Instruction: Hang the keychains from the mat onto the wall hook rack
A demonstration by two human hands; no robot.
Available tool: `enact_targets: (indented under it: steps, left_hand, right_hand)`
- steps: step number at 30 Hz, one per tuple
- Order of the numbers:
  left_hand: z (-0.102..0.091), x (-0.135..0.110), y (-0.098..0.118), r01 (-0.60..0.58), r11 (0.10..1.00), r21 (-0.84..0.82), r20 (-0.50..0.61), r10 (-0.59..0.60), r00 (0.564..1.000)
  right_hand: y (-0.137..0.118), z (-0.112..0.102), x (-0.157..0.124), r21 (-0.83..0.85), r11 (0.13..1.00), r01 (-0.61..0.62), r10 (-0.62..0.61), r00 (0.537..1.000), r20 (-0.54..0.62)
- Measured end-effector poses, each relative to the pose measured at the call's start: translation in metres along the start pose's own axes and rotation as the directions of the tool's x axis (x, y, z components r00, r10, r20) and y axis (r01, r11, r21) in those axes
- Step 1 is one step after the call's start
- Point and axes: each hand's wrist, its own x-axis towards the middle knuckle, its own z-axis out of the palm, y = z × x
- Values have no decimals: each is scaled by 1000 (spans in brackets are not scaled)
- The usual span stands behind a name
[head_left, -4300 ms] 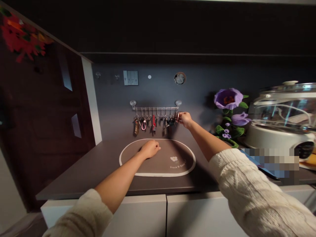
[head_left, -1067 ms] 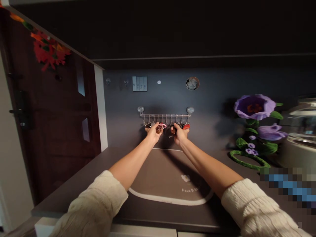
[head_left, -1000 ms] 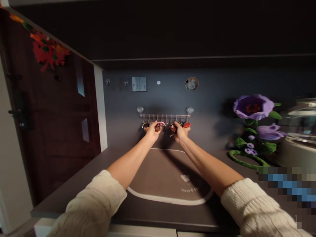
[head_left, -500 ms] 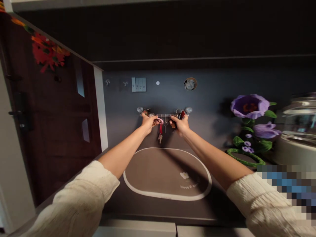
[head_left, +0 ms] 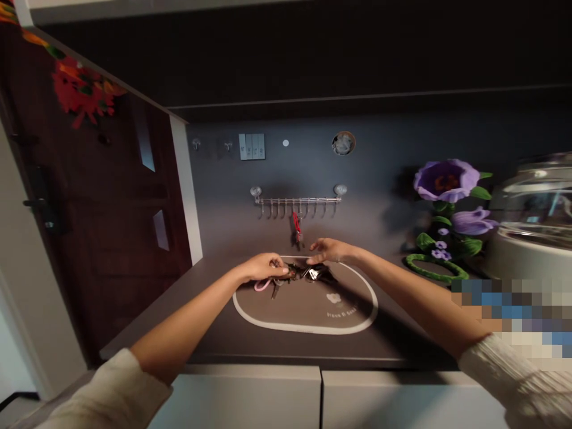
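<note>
My left hand (head_left: 263,266) is low over the oval mat (head_left: 290,313), its fingers curled around a bunch of keys (head_left: 290,272). A pink ring (head_left: 262,286) and a key (head_left: 274,292) show just below it. To the right, a bunch with a shiny silver piece (head_left: 313,274) lies on the mat. Just above that bunch is my right hand (head_left: 331,250), open, fingers apart and holding nothing. Behind the hands, a red strap (head_left: 297,226) with keys hangs from the middle of a clear hook rack (head_left: 297,201) on the wall.
Purple artificial flowers (head_left: 447,182) and a glass-topped white appliance (head_left: 527,250) stand on the right. A dark door (head_left: 125,238) is at the left. An upper cabinet (head_left: 313,53) overhangs the counter. A round wall hole (head_left: 343,143) is stuffed with something pale.
Both hands have come down from the rack to the mat. Key bunches that were in them at the rack are now at the mat; the right hand has let go. The red strap stays hanging.
</note>
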Motion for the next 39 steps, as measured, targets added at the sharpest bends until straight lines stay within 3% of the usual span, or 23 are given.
enact_targets:
  steps: [3, 5, 7, 11, 15, 20, 23, 26, 28, 31, 33, 36, 39]
  left_hand:
    - [9, -7, -7, -31, 967, 254, -139, 68, 988]
    - [17, -11, -11, -86, 937, 339, -236, 173, 956]
    - [26, -14, -14, -169, 905, 391, -176, 253, 951]
    - [35, -19, -17, -217, 859, 464, 20, 234, 972]
    - [35, -22, -15, -184, 827, 531, 45, 190, 981]
    - [33, -23, -13, -197, 788, 583, 57, 202, 978]
    - [33, -23, -13, -214, 774, 596, 54, 227, 972]
    - [33, -23, -15, -214, 765, 607, 49, 233, 971]
    - [32, -23, -16, -207, 761, 615, 47, 227, 973]
    - [31, -22, -17, -196, 760, 620, 27, 229, 973]
    - [29, -22, -18, -188, 767, 613, -6, 243, 970]
    - [26, -21, -18, -165, 797, 580, -81, 258, 963]
    - [20, -22, -16, -81, 884, 460, -247, 215, 945]
  right_hand:
    - [-9, 5, 16, -98, 995, 9, -30, 976, -217]
    - [-15, 15, 31, -140, 990, 14, -71, 909, -410]
    - [-19, 27, 49, -163, 986, -33, -57, 856, -514]
    - [-19, 51, 80, -171, 973, -157, 32, 820, -571]
    - [-22, 65, 91, -230, 953, -196, 13, 789, -614]
    - [-41, 60, 84, -246, 966, -81, -109, 735, -669]
    - [-58, 48, 83, -169, 985, 12, -127, 713, -689]
    - [-69, 35, 82, -133, 989, 61, -135, 734, -665]
    - [-70, 29, 77, -158, 987, 44, -130, 796, -591]
    - [-60, 24, 57, -214, 977, -12, -68, 930, -360]
    - [-48, 23, 40, -267, 962, -56, 6, 983, -185]
    - [-32, 18, 18, -465, 876, -129, 117, 992, -55]
    - [-27, 10, 5, -664, 742, -93, 91, 995, -38]
